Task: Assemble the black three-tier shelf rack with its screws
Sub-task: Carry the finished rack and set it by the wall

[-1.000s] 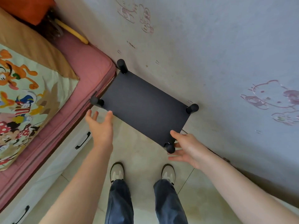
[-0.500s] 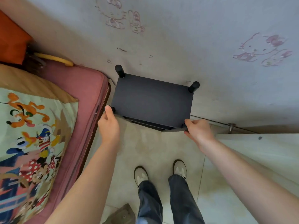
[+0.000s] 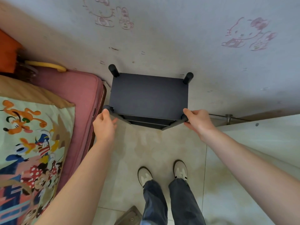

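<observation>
The black three-tier shelf rack [image 3: 148,93] stands upright on the floor against the wall, seen from above. Its top panel faces me, with round black posts at the corners and two lower tiers showing under the front edge. My left hand [image 3: 103,125] is at the front left post, thumb against the post cap and fingers curled under the top shelf. My right hand [image 3: 197,120] grips the front right post, thumb on top and fingers below. No screws are visible.
A bed with a pink mattress [image 3: 78,98] and a cartoon-print blanket [image 3: 32,143] lies close to the rack's left side. A white panel [image 3: 259,140] stands to the right. My shoes [image 3: 162,174] are on the tiled floor just behind the rack. The wall carries cartoon drawings.
One second ago both hands were open beside the rack's front corners; they have since closed on the front posts. The rack now sits squarer to the wall.
</observation>
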The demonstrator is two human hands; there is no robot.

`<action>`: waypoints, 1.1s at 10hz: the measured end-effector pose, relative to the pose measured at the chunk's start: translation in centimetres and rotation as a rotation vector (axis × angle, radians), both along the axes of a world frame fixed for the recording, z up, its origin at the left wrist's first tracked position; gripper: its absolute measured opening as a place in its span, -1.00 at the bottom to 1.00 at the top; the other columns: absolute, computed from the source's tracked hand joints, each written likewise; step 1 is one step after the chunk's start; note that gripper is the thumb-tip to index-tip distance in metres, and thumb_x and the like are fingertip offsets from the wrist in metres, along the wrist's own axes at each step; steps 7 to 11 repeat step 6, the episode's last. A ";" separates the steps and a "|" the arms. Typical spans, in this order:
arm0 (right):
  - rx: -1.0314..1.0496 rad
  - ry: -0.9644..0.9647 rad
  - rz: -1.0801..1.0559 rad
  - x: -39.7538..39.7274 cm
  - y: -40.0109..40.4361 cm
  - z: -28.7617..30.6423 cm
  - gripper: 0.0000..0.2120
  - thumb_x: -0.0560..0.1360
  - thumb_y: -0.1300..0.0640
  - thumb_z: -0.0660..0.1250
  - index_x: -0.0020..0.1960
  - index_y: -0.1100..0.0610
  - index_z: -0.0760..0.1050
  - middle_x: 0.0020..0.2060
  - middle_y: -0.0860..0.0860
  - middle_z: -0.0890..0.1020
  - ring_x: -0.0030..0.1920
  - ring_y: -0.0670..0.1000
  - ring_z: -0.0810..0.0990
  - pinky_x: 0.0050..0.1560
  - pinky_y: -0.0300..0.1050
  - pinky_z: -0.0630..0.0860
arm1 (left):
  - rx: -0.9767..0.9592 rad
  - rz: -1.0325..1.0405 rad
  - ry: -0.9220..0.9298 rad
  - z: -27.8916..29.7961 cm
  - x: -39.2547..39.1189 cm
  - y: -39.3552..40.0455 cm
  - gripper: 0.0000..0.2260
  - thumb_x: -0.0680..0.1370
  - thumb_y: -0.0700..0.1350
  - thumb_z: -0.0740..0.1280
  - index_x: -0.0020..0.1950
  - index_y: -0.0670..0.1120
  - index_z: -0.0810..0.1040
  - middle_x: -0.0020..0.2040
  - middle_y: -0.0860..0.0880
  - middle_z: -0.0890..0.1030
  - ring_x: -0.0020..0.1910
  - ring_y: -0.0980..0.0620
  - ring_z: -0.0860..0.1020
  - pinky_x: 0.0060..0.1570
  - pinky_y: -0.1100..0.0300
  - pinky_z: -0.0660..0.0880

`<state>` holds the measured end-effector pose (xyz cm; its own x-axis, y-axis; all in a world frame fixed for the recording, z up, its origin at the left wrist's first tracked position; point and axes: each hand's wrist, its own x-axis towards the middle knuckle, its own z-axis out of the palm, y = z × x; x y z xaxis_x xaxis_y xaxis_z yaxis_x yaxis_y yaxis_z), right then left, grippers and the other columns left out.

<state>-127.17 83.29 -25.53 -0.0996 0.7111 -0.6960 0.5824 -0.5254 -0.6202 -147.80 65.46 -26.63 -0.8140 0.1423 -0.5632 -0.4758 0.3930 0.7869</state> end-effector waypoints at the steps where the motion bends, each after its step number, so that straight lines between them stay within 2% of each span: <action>1: -0.042 0.040 -0.061 0.4 -0.3 0.0 -0.61 0.57 0.04 0.37 0.09 0.41 0.57 0.05 0.17 0.66 -0.14 0.01 0.64 0.17 -0.08 0.60 | 0.005 -0.008 -0.028 0.0 0.0 -0.5 -0.62 0.72 -0.03 0.16 0.49 -0.19 0.40 0.26 0.02 0.48 0.14 -0.04 0.63 0.07 0.17 0.54; 2: -0.100 0.093 -0.095 0.4 -0.3 0.7 -0.74 0.57 0.07 0.38 -0.04 0.29 0.58 -0.11 0.06 0.64 -0.07 0.04 0.62 -0.08 -0.28 0.56 | 0.022 -0.041 -0.043 0.0 -0.1 -0.7 -0.58 0.72 -0.09 0.20 0.56 -0.18 0.31 0.28 0.00 0.45 0.20 -0.05 0.60 0.14 0.14 0.54; 3: -0.121 0.103 -0.130 0.6 -0.4 1.4 -0.78 0.57 0.05 0.38 0.01 0.23 0.57 -0.05 0.06 0.61 0.08 0.10 0.62 0.00 -0.22 0.54 | 0.020 -0.064 -0.086 0.4 -0.2 -1.0 -0.57 0.71 -0.16 0.21 0.57 -0.19 0.30 0.26 -0.01 0.46 0.22 -0.06 0.58 0.18 0.10 0.54; 4: -0.111 0.071 -0.109 1.2 -0.8 2.1 -0.70 0.58 0.08 0.36 0.20 0.26 0.49 0.15 0.11 0.54 0.19 0.17 0.58 0.11 -0.14 0.53 | 0.002 -0.084 -0.120 1.1 0.0 -1.6 -0.57 0.69 -0.23 0.22 0.57 -0.19 0.30 0.32 -0.06 0.50 0.29 -0.10 0.57 0.28 0.04 0.53; 6: -0.042 0.010 0.016 2.3 -2.8 5.1 -0.70 0.60 0.15 0.30 0.27 0.29 0.51 0.11 0.20 0.58 0.22 0.19 0.57 0.27 0.05 0.53 | 0.008 -0.165 -0.152 4.9 2.1 -2.3 -0.63 0.67 -0.27 0.23 0.49 -0.18 0.40 0.22 -0.07 0.54 0.18 -0.08 0.61 0.18 0.05 0.55; 11: -0.042 0.010 0.016 2.3 -2.8 5.1 -0.70 0.60 0.15 0.30 0.27 0.29 0.51 0.11 0.20 0.58 0.22 0.19 0.57 0.27 0.05 0.53 | 0.008 -0.165 -0.152 4.9 2.1 -2.3 -0.63 0.67 -0.27 0.23 0.49 -0.18 0.40 0.22 -0.07 0.54 0.18 -0.08 0.61 0.18 0.05 0.55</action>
